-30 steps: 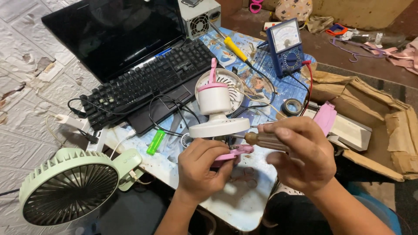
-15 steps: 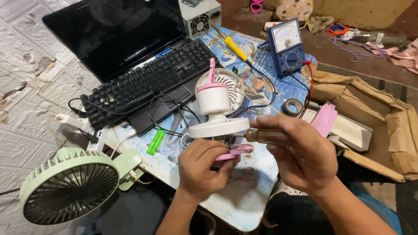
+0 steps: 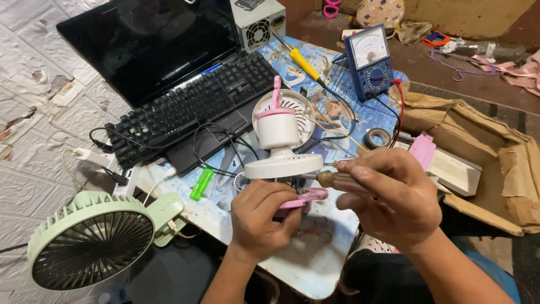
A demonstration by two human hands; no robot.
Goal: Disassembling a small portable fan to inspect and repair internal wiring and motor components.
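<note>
Left hand fingers pinch a small pink plastic part just below the white fan's base; right hand clamps a screwdriver. The part is likely light, stiff and brittle: best gripped by its edges.

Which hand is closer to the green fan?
Left. The left hand grips a pink part just right of the green fan; the right hand, holding a screwdriver, is farther right.

Both hands, left hand and right hand, are bare, forearms unsleeved.
</note>
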